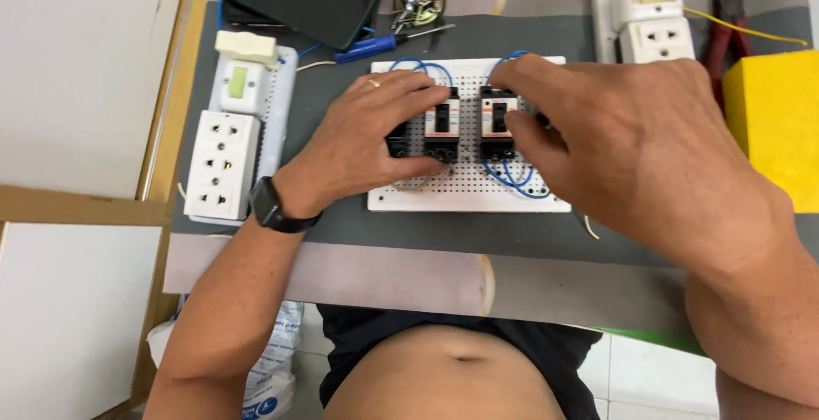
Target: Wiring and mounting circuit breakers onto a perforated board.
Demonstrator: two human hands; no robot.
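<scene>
Breakers: we see two small breakers, the left breaker [442, 126] and right breaker [497, 124], mid-board on the white perforated board [469, 194], blue wires [512, 177] at 5 o'clock.
Left hand [367, 143]: fingers closed around left breaker's sides.
Right hand [631, 147]: fingertips pinching right breaker.
Handling: we judge them light, rigid plastic; grip the side faces, sparing wires.

perforated board [469, 194] under both hands | socket strip [223, 164] left of left hand [371, 134] | pliers [727, 23] beyond right hand [631, 143]

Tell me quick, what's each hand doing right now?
Left hand: fingers curled on the left breaker.
Right hand: fingertips pinching the right breaker.
</scene>
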